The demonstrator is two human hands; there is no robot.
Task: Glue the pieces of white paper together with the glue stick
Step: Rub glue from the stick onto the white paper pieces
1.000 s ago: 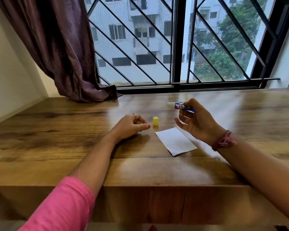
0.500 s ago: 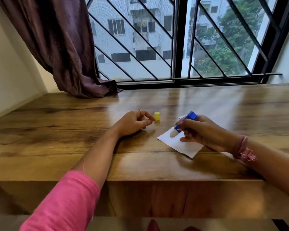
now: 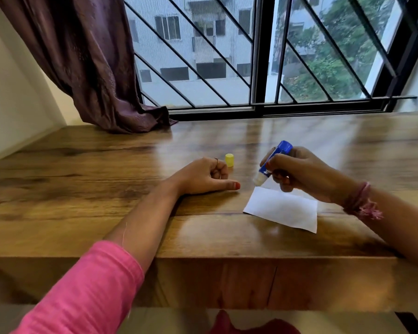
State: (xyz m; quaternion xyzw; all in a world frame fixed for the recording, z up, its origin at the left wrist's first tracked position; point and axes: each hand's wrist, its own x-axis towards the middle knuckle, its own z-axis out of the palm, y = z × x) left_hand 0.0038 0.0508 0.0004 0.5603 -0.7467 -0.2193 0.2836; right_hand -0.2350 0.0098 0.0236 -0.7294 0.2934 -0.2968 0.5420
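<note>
Wooden bench [image 3: 106, 189] under a barred window: right hand [image 3: 299, 174] pinches the glue stick [image 3: 273, 162], tip at the white paper [image 3: 282, 208] centre-right; left hand [image 3: 203, 177] rests loosely curled beside the yellow cap [image 3: 229, 160].

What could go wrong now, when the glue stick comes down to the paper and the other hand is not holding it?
1. The paper lies loose; the left hand rests beside it, so the glue stick in the right hand may drag or wrinkle it.
2. The stick's tip sits at the paper's far edge, so glue may smear onto the table.
</note>
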